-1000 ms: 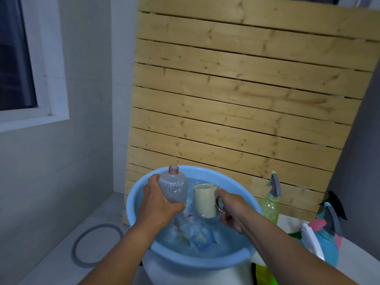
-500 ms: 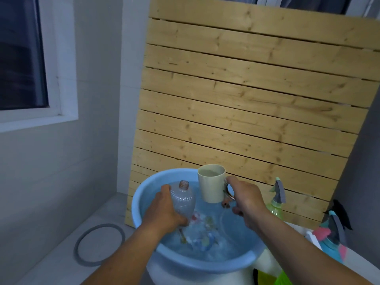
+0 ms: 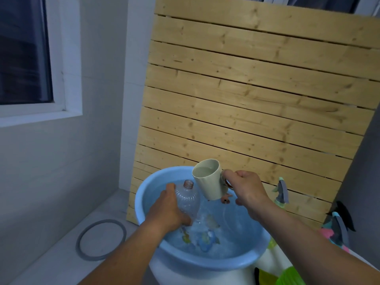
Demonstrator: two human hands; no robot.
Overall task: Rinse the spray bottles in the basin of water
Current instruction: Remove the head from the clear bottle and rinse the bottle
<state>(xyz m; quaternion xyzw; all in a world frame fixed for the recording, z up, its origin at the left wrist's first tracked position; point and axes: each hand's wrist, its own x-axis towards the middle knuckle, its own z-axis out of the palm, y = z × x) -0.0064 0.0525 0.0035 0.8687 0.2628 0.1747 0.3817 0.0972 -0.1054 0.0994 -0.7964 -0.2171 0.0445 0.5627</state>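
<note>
A light blue basin holds water with coloured shapes showing at its bottom. My left hand grips a clear ribbed bottle without a cap, its base in the water and its open neck upward. My right hand holds a cream mug by its handle above the basin. The mug has water in it and tilts toward the bottle's neck.
A slatted wooden panel leans behind the basin. A green spray bottle with a grey trigger stands to the right, and a teal and pink sprayer sits further right. A grey ring lies on the ledge at left.
My right hand has lifted the mug out of the water and tipped it toward the bottle. The bottle has sunk lower in the basin and leaned right.
</note>
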